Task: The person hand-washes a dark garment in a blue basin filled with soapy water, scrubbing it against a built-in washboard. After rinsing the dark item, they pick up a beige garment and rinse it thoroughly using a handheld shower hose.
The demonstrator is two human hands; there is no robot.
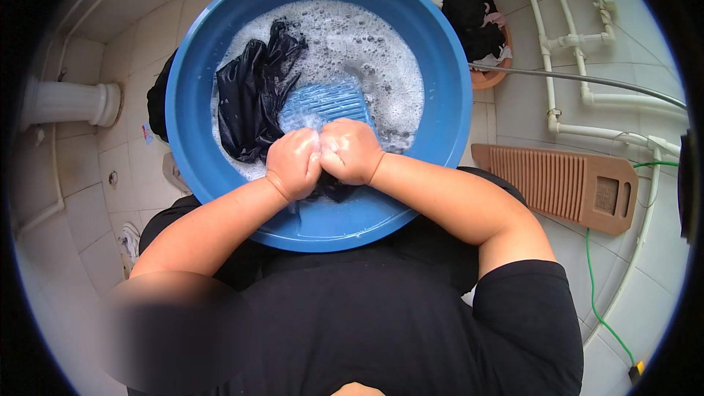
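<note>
Both my hands are closed in soapy fists, pressed side by side over a blue washboard (327, 103) in a large blue basin (449, 95). My left hand (295, 163) and my right hand (351, 152) grip wet black cloth, a dark bit of which shows just below them. The rest of the black garment (253, 99) lies bunched at the left in the foamy water (367, 40), reaching to my left hand. What lies between the fists is mostly hidden by the knuckles. Suds cover the thumbs, and the washboard slopes down into the water.
An orange tub (504, 66) of black and light clothes stands behind at the right. A brown washboard (561, 187) rests by white wall pipes (546, 66). A thin hose (579, 73) runs across the right. A white pedestal (73, 105) is at the left.
</note>
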